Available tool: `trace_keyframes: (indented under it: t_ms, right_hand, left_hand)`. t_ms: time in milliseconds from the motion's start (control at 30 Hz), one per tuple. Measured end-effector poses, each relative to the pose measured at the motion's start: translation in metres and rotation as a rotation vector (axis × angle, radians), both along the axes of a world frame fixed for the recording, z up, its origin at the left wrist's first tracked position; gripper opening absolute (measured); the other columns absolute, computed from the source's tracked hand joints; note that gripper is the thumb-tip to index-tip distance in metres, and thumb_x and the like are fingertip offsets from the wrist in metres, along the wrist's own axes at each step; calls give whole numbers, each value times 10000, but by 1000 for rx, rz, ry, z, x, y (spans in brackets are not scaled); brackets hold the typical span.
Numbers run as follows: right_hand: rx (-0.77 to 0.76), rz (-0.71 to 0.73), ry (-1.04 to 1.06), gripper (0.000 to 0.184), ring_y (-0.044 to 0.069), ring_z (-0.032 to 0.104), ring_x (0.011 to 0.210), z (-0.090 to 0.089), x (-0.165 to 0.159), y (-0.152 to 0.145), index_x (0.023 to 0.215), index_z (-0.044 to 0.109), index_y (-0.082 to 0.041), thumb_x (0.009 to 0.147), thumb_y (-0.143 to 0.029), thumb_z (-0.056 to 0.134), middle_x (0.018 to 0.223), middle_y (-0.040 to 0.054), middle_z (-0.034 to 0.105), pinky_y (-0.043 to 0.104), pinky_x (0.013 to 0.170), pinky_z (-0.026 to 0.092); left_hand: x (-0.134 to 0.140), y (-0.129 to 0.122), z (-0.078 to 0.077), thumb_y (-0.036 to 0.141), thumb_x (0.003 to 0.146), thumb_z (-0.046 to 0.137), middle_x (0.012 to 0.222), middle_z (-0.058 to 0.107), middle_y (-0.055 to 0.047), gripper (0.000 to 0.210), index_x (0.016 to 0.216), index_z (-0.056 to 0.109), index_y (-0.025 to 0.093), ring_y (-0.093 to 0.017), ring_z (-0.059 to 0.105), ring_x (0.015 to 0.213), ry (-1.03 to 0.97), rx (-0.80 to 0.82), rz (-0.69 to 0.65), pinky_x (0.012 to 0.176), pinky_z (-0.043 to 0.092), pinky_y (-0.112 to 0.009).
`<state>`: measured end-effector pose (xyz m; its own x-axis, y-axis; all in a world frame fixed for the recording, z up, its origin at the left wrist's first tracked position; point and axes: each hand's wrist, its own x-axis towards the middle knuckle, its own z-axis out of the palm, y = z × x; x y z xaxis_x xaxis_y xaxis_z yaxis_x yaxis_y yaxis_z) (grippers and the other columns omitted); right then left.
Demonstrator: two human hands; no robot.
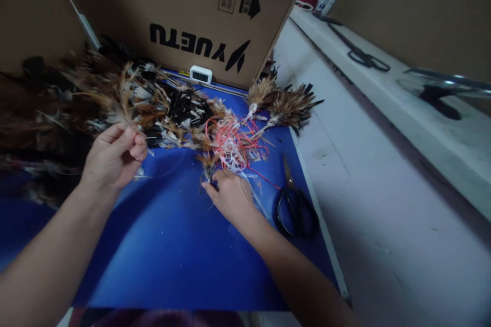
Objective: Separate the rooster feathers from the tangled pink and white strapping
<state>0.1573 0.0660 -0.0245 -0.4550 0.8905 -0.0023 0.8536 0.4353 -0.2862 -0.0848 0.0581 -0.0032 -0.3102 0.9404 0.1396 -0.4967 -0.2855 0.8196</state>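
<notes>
My left hand [115, 156] is closed in a pinch around the quill ends of a light brown feather [125, 104], held up in front of the feather pile [149, 97]. My right hand [232, 191] rests low over the blue tabletop [172, 245], thumb and fingers closed at the base of a small brown feather bunch [208, 163]. Just beyond it lies a tangle of pink and white plastic string [233, 143]. To its right are black-handled scissors [295, 209], blades pointing away from me. Two tied feather bundles [287, 104] lie behind the string.
A large cardboard box [184, 0] stands at the back, with a small white digital display [201, 75] before it. Thin sticks [226, 90] lie along the box's foot. On the right, a white ledge [406, 87] holds another pair of scissors [368, 59].
</notes>
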Motion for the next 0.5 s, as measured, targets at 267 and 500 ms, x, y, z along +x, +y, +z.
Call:
trace_keyframes:
  t_ms: [267, 500]
  right_hand:
    - [-67, -40, 237, 96, 153, 606, 682, 6, 9, 9, 787, 613, -170, 859, -172, 550, 792, 48, 674, 261, 625, 403]
    - [-77, -150, 780, 81, 85, 522, 499, 36, 37, 26, 729, 568, -189, 773, -214, 631, 571, -51, 567, 200, 502, 397]
  left_hand:
    - [5, -1, -2, 211, 666, 820, 587, 605, 22, 226, 673, 603, 145, -49, 461, 457, 46, -46, 15, 439, 404, -176]
    - [17, -2, -5, 207, 713, 779, 594, 614, 20, 160, 675, 635, 148, -44, 479, 455, 91, -56, -55, 441, 420, -167]
